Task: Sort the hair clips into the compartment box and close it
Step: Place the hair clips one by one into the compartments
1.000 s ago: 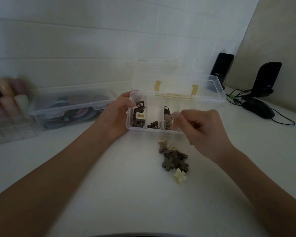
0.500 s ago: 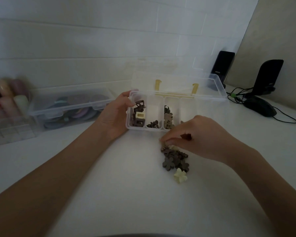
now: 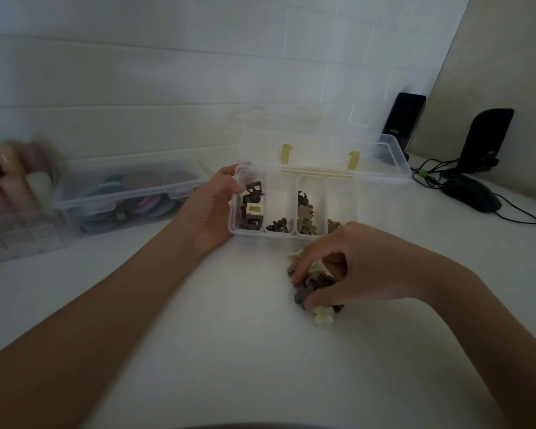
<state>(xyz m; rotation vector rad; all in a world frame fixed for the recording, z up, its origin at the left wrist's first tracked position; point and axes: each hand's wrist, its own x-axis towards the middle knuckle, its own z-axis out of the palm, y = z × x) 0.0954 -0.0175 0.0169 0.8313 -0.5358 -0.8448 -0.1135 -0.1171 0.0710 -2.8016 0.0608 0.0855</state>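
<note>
A clear compartment box point(image 3: 279, 180) stands open on the white table, its lid point(image 3: 322, 150) tipped back. Square brown and cream clips lie in its leftmost compartment, small flower clips in the others. My left hand point(image 3: 209, 205) grips the box's left end, thumb over the rim. In front of the box lies a pile of brown and cream flower hair clips point(image 3: 319, 281). My right hand point(image 3: 350, 267) is down on the pile, finger and thumb pinching a dark brown flower clip point(image 3: 301, 294). A cream flower clip point(image 3: 323, 315) lies at the pile's near edge.
A clear bin of coloured discs point(image 3: 127, 193) and a holder with pastel rolls point(image 3: 13, 187) stand at the left. Two black speakers point(image 3: 403, 125) point(image 3: 486, 137), a black mouse point(image 3: 471, 193) and cables lie at the right back.
My right hand has come back from over the box, dropped onto the pile and closed finger and thumb on a dark clip. My left hand has stayed on the box.
</note>
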